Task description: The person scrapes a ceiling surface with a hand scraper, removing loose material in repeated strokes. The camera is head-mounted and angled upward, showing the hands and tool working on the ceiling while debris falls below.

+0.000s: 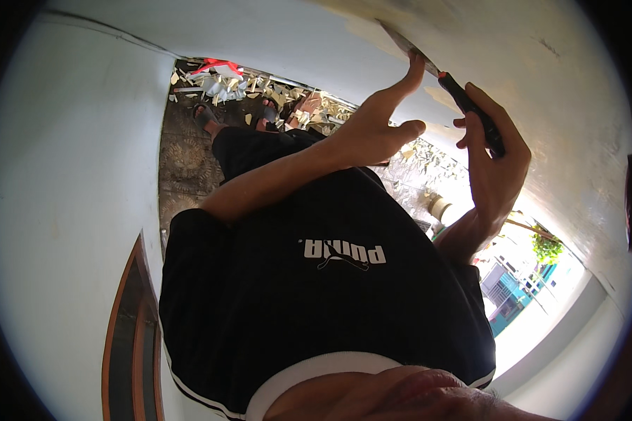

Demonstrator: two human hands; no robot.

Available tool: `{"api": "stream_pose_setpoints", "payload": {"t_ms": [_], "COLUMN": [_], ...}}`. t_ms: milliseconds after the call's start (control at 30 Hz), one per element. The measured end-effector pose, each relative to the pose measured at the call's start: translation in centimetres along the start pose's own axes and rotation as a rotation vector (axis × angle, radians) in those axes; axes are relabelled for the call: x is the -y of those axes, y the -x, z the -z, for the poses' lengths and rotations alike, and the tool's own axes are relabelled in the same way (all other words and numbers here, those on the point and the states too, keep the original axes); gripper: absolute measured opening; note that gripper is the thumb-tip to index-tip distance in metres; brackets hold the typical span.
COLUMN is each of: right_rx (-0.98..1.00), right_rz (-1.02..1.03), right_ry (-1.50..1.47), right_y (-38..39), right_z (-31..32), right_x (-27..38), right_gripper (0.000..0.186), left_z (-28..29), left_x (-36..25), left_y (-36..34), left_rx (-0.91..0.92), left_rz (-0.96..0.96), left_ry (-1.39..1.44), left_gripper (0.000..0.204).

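Note:
My right hand (497,168) is closed around the black handle of a scraper (474,116) that has a red collar. The scraper's flat metal blade (400,38) lies against the pale wall (512,49) up at the right. My left hand (376,130) reaches up beside it, its forefinger tip pressing on the blade near the collar and the other fingers curled. Patches of paint around the blade are peeled to a yellowish layer. My black shirt (316,295) fills the middle of the view.
Far below, my sandalled feet (207,118) stand on a dark patterned floor (182,168) littered with pale paint flakes (260,88). A brown door frame (130,316) is at lower left. A small round can (440,208) sits on the floor. A bright opening (527,295) shows a teal building.

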State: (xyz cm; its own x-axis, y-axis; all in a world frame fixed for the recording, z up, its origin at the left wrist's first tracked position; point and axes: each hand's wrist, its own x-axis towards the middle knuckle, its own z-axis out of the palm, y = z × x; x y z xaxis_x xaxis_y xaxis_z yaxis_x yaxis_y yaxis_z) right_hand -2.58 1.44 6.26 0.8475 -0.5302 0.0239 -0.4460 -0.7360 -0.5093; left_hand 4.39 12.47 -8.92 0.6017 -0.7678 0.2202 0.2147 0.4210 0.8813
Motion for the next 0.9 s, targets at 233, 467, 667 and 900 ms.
{"api": "stream_pose_setpoints", "payload": {"t_ms": [233, 467, 667, 900], "right_rx": [-0.127, 0.018, -0.009, -0.028], "right_rz": [0.674, 0.87, 0.852, 0.837], "right_ry": [-0.363, -0.916, -0.851, -0.84], "right_y": [-0.7, -1.8, -4.0, -3.8], "right_z": [-3.5, -9.8, -12.0, -12.3], "right_x": [-4.0, -1.6, -0.7, -1.7], "right_gripper": [0.023, 0.012, 0.011, 0.016], "left_z": [-0.5, 0.9, 2.0, 2.5], "left_x": [-1.0, -2.8, -2.4, -0.5], "left_y": [0.9, 2.7, 2.0, 2.0], "left_rx": [-0.03, -0.21, -0.297, -0.26], "left_rz": [-0.037, 0.03, 0.156, 0.022], "left_ry": [-0.011, 0.075, 0.119, -0.128], "left_gripper": [0.09, 0.088, 0.095, 0.092]}}
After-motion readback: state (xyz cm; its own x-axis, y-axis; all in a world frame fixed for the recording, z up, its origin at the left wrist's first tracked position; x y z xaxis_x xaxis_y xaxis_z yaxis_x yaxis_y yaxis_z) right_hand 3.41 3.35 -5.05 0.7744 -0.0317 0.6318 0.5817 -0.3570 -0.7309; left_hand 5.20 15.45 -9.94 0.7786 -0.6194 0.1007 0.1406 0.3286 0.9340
